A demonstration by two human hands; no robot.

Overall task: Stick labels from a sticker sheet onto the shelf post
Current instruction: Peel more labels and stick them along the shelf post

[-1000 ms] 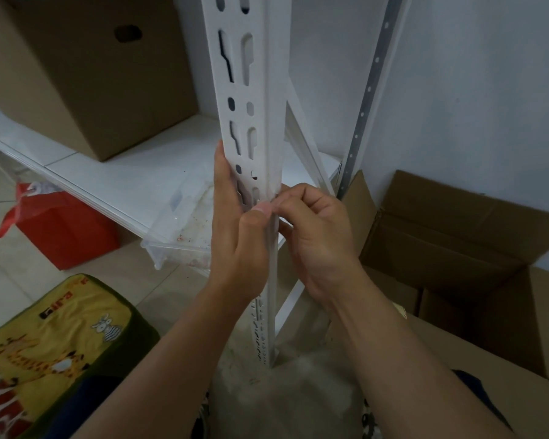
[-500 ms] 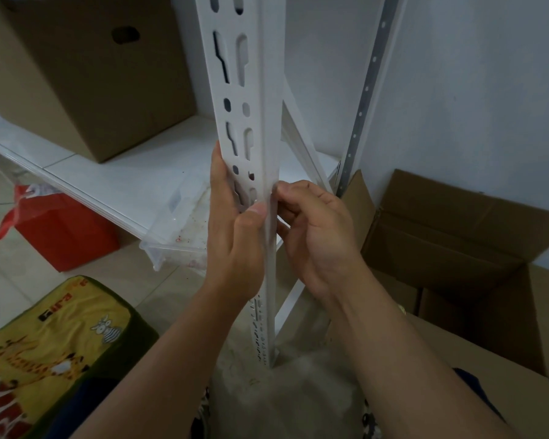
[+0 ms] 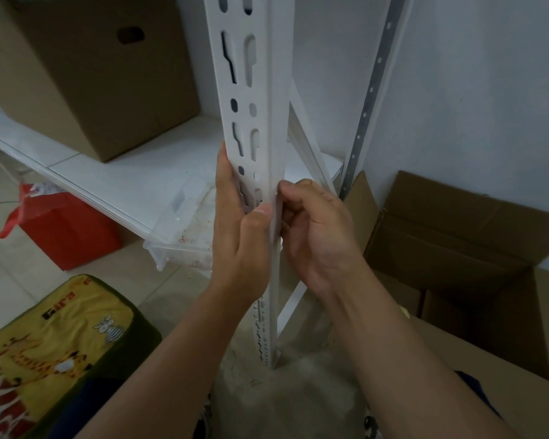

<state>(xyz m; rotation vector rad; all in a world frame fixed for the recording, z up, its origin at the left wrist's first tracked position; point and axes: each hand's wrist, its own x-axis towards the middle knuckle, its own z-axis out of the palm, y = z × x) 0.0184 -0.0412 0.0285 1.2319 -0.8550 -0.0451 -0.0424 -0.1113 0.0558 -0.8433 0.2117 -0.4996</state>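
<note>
Red plastic of a bag shows on the floor far left of the shelf post, under the white shelf board that carries a closed cardboard box. Below the bag lies a yellow giraffe cushion, with bare tile between them. A clear plastic tub hangs over the board's front edge, just left of the post. The left hand grips the post from its left side, fingers laid flat up along the slotted face and the thumb pressed near the corner edge. Right of the post, the right hand has its fingers curled, fingertips pinched against the post's right edge beside the left thumb; whether a label sits under them cannot be told, and the sticker sheet is not visible. Further right of the post stand a grey perforated rail against the wall and an open cardboard box, leaving a narrow gap of floor around the post's foot
</note>
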